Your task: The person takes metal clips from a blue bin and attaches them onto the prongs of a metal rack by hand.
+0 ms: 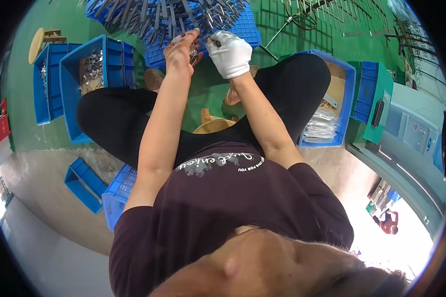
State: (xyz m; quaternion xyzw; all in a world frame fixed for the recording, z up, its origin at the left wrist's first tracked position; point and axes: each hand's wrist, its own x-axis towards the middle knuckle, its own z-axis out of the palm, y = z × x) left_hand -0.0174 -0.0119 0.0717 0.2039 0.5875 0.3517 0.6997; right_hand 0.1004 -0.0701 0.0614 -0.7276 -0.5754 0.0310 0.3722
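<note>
My bare left hand [181,53] is raised in front of my knees, its fingers curled around small shiny pieces [194,51] that look like metal. Just to its right is my right hand [229,54] in a white glove, fingers bent together, with a small dark object [216,43] at the fingertips. I cannot make out its kind. Right beyond both hands lies a large heap of long, thin metal strips [168,20], spread over a blue plastic crate [245,27].
To the left, a blue bin [70,84] holds small metal pieces [92,69]. On the right, another blue bin [349,91] contains stacked shiny flat parts [322,126]. A wooden stool [213,124] shows between my legs. Metal racks [342,12] stand at the back right.
</note>
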